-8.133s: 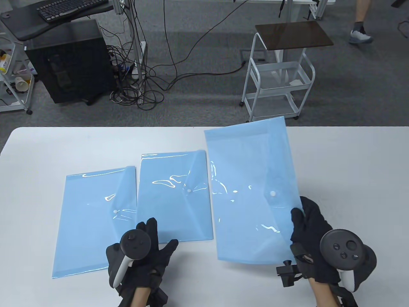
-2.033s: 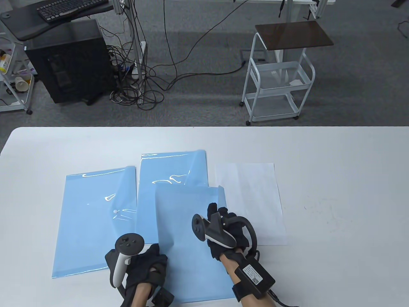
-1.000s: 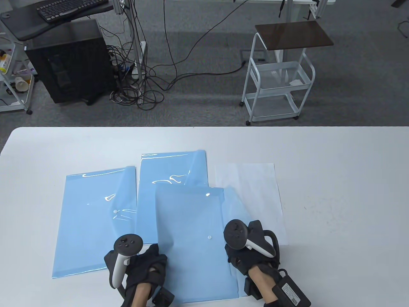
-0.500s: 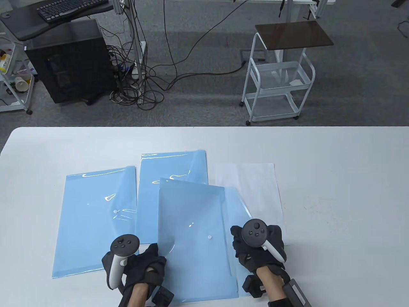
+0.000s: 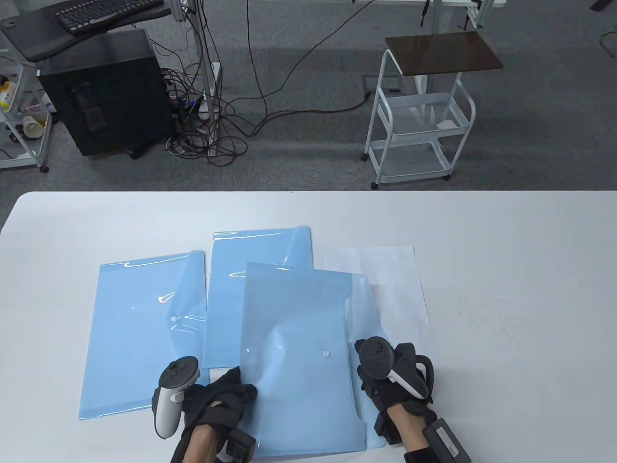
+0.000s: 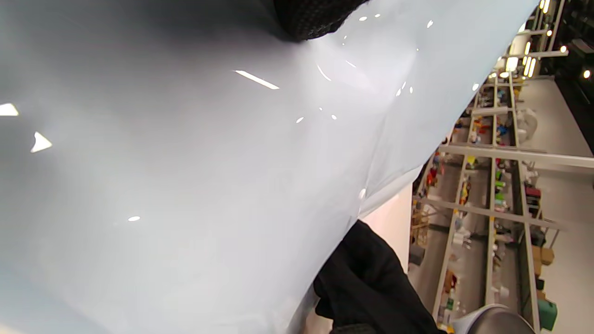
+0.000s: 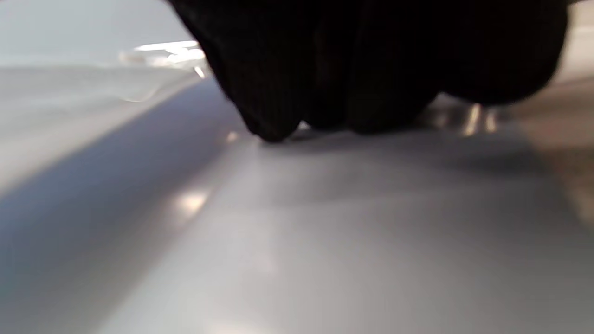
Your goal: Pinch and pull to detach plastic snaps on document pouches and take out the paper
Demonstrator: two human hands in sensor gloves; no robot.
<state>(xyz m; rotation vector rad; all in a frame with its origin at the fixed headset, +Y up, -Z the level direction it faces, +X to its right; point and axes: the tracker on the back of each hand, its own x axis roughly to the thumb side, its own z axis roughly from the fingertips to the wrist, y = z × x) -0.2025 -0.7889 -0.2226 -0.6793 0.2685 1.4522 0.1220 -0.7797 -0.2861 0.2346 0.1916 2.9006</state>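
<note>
At the table's near edge, the left hand (image 5: 219, 395) grips the glossy blue front pouch (image 5: 299, 357) by its left edge; the right hand (image 5: 393, 381) pinches its flap edge. Beyond lie a matte white sheet (image 5: 390, 275) and two more pouches (image 5: 144, 328).

Three blue pouches: the nearest pouch (image 5: 299, 357) lies unsnapped overlapping the middle pouch (image 5: 260, 251) and white paper (image 5: 390, 284).

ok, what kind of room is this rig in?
Looks like a lab or office workspace, not a home. Behind the white table there is grey carpet with a tangle of cables, a black PC tower under a keyboard, and a white metal cart.
</note>
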